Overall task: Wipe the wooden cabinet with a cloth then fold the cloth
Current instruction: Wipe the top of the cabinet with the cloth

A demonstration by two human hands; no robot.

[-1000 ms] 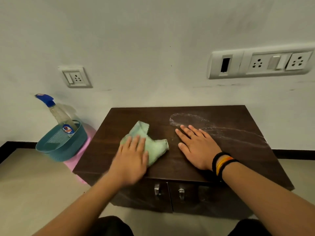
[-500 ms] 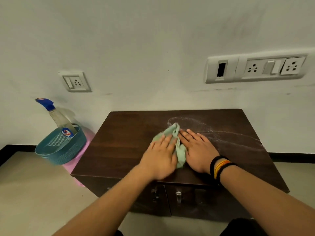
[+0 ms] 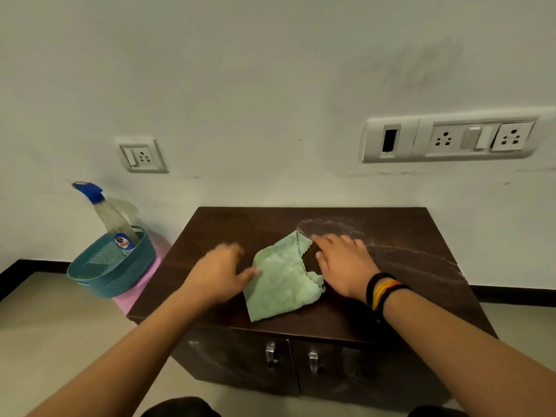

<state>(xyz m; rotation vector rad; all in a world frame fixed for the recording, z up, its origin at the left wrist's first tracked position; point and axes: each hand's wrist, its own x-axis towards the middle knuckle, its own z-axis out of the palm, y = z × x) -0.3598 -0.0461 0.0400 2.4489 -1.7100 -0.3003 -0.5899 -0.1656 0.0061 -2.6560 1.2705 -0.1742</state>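
Cloth lies spread flat on the cabinet top, between my hands. My left hand is blurred, palm down, thumb touching the cloth's left edge; can't tell if it's gripping. My right hand rests flat, fingers released, just right of the cloth. Dusty streak beyond my right fingers. Spray bottle far left in a basket; label unreadable.

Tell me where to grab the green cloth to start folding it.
Pinch the cloth at its near corner, at the cabinet's front edge, coming from the front. That corner lies flat and free; the far right edge is crumpled beside the right hand.
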